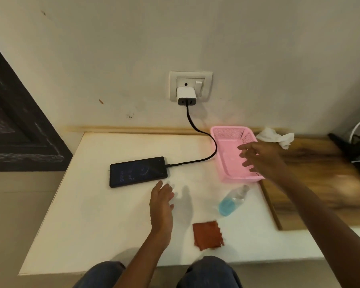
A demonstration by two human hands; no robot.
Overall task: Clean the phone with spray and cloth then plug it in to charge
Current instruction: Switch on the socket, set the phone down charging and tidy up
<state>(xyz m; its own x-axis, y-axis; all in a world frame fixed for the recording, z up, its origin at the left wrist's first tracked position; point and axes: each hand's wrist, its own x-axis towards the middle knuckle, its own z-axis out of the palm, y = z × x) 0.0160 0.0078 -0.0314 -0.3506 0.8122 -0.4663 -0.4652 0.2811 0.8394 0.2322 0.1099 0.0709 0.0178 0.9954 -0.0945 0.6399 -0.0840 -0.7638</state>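
Pale wall (258, 48) fills the upper half of the view, with a white socket plate (190, 86) at 12 o'clock and a white charger adapter (186, 96) plugged into it. Below it a white worktop (87, 215) spreads toward the viewer, butted at 3 o'clock against a wood-grain surface (312, 179).

From the adapter a black cable (204, 134) curves down and left into the right end of the phone (138, 171), which lies flat, screen up and lit, at about 10 o'clock from the worktop's middle.

A pink basket (233, 132) sits at 2 o'clock, just beside the cable's bend. The right hand (258, 161) hovers over the basket with fingers spread and relaxed, holding nothing; it is somewhat blurred. The left hand (161, 202) is at the centre, just below the phone's right corner and apart from it, fingers straight and together, also holding nothing.

A clear spray bottle (232, 201) with blue liquid lies tilted on its side at 4 o'clock, below the basket. A rust-red cloth (208, 235) lies flat at 5 o'clock near the front edge. A crumpled white tissue (275, 137) rests on the wood surface behind the basket.
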